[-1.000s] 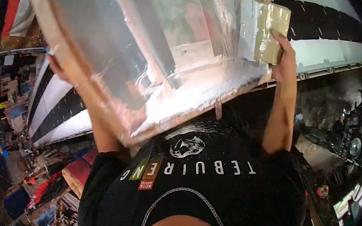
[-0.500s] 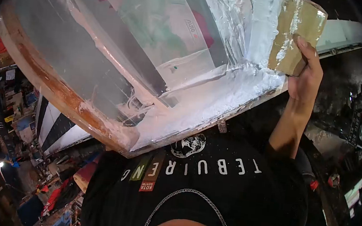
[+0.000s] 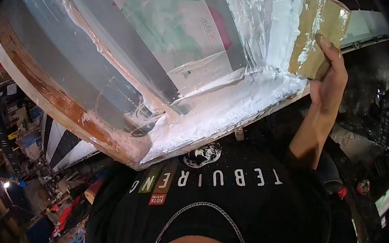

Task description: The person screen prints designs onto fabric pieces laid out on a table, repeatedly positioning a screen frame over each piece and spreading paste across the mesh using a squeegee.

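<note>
At the upper right, my right hand (image 3: 331, 72) grips a yellowish-brown board (image 3: 315, 37), its thumb on the face and its other fingers hidden behind. White paste streaks the board. The board adjoins a large curved panel (image 3: 66, 75) across the upper left, with a glossy grey surface and a brown and white rim. Thick white paste (image 3: 214, 114) covers the panel's lower edge, near my chest. A translucent sheet with pink and green patches (image 3: 166, 28) lies on the panel. My left hand is not in view.
My black shirt (image 3: 223, 210) and a chain fill the bottom. Cluttered small items and a bright lamp (image 3: 6, 184) are at the lower left, near a black-and-white striped surface (image 3: 62, 143). Dark machinery (image 3: 386, 127) stands at the right.
The panel's left end has shifted slightly left and down, and the haze over it has faded. The background at the left has shifted a little. My right hand keeps its grip.
</note>
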Demonstrator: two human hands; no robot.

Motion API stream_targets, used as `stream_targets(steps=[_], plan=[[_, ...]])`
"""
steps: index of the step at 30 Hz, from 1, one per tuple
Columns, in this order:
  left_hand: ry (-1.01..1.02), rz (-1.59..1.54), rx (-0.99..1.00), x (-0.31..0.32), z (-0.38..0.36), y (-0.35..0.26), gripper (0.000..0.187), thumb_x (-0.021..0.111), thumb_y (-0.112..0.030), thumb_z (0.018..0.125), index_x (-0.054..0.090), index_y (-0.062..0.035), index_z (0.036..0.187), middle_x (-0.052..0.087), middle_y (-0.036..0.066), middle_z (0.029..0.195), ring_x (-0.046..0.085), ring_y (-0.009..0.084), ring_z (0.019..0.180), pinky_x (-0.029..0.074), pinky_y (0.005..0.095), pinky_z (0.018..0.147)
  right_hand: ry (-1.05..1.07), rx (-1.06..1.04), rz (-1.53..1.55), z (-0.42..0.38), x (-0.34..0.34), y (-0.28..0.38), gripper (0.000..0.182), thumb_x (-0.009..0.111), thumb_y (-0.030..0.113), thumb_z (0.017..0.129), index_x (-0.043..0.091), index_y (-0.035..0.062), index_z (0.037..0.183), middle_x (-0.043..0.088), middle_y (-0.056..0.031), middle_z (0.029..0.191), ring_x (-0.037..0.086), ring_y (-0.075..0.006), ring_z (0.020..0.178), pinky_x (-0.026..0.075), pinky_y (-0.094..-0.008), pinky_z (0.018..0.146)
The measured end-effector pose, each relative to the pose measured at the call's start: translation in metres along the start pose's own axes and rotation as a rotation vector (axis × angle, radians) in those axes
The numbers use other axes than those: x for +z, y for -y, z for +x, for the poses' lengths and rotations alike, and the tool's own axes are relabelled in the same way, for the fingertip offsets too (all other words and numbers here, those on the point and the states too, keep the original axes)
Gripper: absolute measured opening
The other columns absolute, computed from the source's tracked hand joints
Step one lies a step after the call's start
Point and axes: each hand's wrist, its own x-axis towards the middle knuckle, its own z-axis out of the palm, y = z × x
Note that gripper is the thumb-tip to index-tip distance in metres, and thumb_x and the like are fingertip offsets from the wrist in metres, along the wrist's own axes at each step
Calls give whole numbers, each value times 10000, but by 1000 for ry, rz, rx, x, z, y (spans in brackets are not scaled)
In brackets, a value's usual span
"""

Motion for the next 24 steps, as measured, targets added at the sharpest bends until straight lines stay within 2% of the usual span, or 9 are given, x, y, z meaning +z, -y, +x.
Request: stream_targets(steps=[24], plan=[[184,-175,-179,-11,14,9,800,454,-665,1016,437,-74,1556,579,145,1450,594,309,1269,488,448,1089,9,-10,-17,7,6,-5,386,694,185,958,646,-63,1250,711,-141,1177,688,-221,1081,535,-333,971]])
